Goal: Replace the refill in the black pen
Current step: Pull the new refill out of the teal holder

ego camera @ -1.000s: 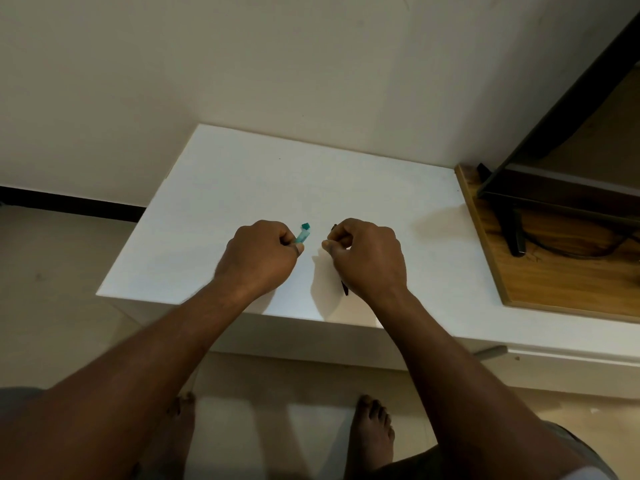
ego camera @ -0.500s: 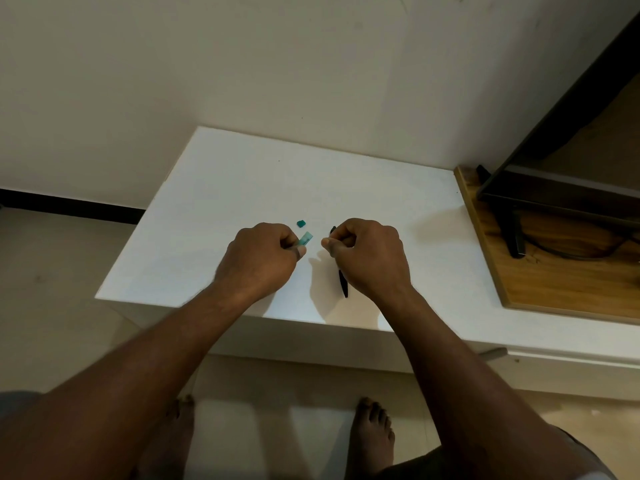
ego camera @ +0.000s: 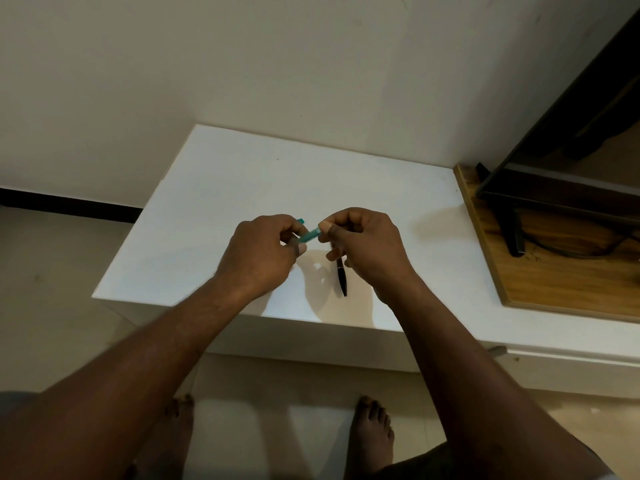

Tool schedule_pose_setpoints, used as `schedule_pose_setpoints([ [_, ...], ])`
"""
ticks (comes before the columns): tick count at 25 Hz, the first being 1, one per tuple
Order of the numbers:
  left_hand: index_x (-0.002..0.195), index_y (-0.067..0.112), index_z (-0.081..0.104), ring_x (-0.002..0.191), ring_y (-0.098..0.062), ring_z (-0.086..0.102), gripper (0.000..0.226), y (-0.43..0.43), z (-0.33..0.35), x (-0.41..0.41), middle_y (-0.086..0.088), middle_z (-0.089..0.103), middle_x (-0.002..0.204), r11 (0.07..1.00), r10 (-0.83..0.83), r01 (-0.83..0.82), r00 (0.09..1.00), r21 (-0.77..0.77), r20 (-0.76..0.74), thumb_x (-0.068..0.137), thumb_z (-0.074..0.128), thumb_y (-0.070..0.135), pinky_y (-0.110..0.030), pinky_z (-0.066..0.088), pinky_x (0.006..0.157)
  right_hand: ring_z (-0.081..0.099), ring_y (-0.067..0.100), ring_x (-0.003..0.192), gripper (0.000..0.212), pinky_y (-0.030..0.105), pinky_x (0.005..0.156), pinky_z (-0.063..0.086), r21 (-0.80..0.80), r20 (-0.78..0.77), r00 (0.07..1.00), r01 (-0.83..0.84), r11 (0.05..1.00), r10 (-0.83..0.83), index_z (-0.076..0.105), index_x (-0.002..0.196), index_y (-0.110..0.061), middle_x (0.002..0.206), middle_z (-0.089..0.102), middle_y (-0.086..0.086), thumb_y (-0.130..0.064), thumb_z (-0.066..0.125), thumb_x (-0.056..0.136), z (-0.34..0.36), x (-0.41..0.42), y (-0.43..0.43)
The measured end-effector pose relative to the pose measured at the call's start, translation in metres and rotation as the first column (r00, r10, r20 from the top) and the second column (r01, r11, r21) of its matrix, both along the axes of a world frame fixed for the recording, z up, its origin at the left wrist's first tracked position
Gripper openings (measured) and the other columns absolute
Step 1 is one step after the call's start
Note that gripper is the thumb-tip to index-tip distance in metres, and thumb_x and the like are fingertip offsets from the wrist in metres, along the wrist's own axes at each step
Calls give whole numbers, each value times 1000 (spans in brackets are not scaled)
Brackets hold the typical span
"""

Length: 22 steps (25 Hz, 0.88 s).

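The black pen [ego camera: 342, 278] lies on the white table [ego camera: 214, 216], partly under my right hand [ego camera: 363, 244]. Between my two hands I hold a short teal pen piece [ego camera: 310, 234] above the table. My left hand [ego camera: 263, 252] grips its lower left end. My right thumb and forefinger pinch its upper right end. A small teal cap [ego camera: 300, 220] sits on the table just behind my left hand's fingers. No refill can be made out.
A wooden board [ego camera: 554, 282] adjoins the table on the right and carries a black screen stand [ego camera: 512, 233] with a cable. A wall rises behind the table. My bare feet [ego camera: 372, 431] stand on the floor below the front edge.
The black pen left my right hand and now lies on the table. My right hand moved left to pinch the teal piece held by my left hand. The teal cap came off onto the table.
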<state>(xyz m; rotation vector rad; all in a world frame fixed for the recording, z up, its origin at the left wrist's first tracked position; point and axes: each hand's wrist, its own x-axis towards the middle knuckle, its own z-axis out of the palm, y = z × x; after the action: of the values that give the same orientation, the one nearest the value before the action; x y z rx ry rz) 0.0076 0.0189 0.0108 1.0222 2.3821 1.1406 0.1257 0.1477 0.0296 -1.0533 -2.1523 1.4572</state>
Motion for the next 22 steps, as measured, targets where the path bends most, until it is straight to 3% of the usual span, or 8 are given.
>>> schedule_pose_setpoints([
  [3, 103, 22, 76, 75, -14, 76, 13, 0, 1, -4, 7, 76, 89, 993, 57, -71, 989, 93, 139, 92, 76, 16, -34, 64, 79, 76, 10, 67, 9, 20, 59, 50, -52, -28, 999, 36, 998, -37, 79, 99, -20, 89, 82, -3, -23, 70, 101, 1, 0, 1],
  [6, 100, 18, 77, 78, -16, 79, 11, 1, 7, -7, -2, 79, 89, 951, 97, -224, 869, 211, 485, 91, 76, 13, -36, 64, 83, 76, 11, 69, 10, 25, 61, 51, -117, -60, 995, 71, 991, -78, 78, 101, -20, 89, 83, -3, -24, 69, 101, 3, 0, 1],
  [9, 107, 17, 76, 86, -20, 79, 15, 0, 11, -9, -9, 78, 101, 909, 110, -336, 764, 246, 636, 93, 74, 11, -36, 64, 87, 76, 10, 70, 10, 25, 63, 53, -202, -72, 996, 42, 978, -57, 77, 101, -20, 90, 83, -4, -23, 67, 102, 4, 0, 0],
  [14, 116, 19, 70, 83, -20, 79, 26, 0, 11, -10, -8, 77, 100, 871, 183, -422, 754, 252, 631, 92, 77, 14, -32, 65, 78, 73, 9, 69, 9, 28, 66, 50, -290, -96, 995, -8, 957, -21, 76, 102, -17, 93, 84, -1, -20, 67, 103, 6, 0, -5],
  [18, 107, 14, 72, 80, -19, 79, 23, -1, 10, -12, -11, 78, 97, 823, 186, -500, 684, 269, 705, 87, 82, 14, -28, 63, 73, 75, 12, 74, 18, 25, 66, 51, -413, -120, 992, -15, 911, -38, 76, 114, -13, 99, 84, 2, -20, 61, 106, 7, 1, -7],
  [22, 107, 21, 74, 83, -18, 79, 19, -2, 12, -14, -8, 79, 98, 795, 210, -548, 649, 259, 731, 89, 79, 16, -27, 63, 71, 78, 14, 80, 25, 21, 63, 53, -527, -132, 989, -16, 850, -63, 75, 117, -12, 104, 84, 4, -13, 52, 108, 5, 0, -10],
])
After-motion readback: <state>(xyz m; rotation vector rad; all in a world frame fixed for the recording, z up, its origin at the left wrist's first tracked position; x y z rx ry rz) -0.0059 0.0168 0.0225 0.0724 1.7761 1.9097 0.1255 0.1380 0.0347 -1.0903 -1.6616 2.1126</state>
